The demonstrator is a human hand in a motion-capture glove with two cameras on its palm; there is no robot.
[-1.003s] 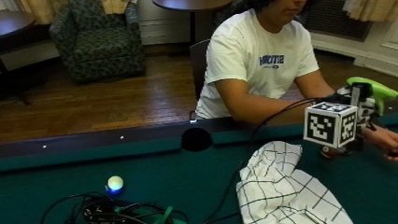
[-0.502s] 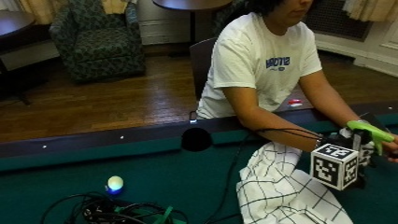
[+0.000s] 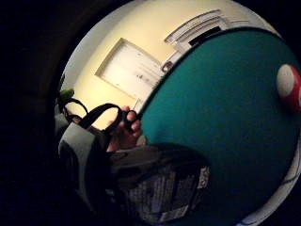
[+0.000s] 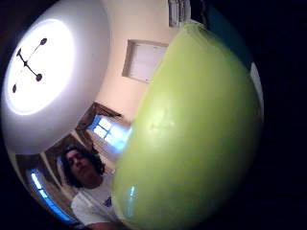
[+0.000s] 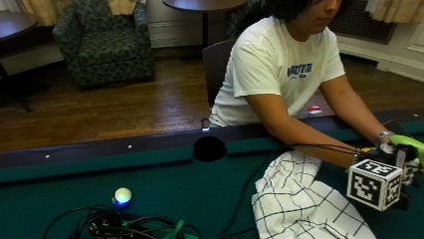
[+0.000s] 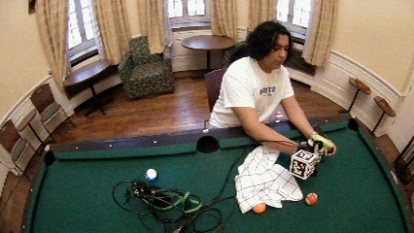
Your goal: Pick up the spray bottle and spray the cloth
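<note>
A spray bottle with a lime-green head (image 5: 405, 144) is gripped in my gloved right hand (image 5: 379, 158), just above the green felt at the table's right side. The head (image 4: 192, 134) fills the thumb side palm view, and the bottle's dark labelled body (image 3: 160, 188) lies against the palm in the little finger side view. A white cloth with a black grid (image 5: 298, 204) lies crumpled on the felt, right beside the hand on its left. The person's bare hand is close to the bottle on its far side.
This is a pool table (image 6: 91, 194) with a side pocket (image 5: 209, 148) at the far rail. A tangle of cables (image 6: 162, 201) and a white and blue ball (image 5: 122, 195) lie left of the cloth. An orange ball (image 6: 259, 208) and a red and white ball (image 6: 311, 198) lie near its front edge.
My right hand has come down with the spray bottle from chest height to just above the felt, ending beside the cloth's right edge.
</note>
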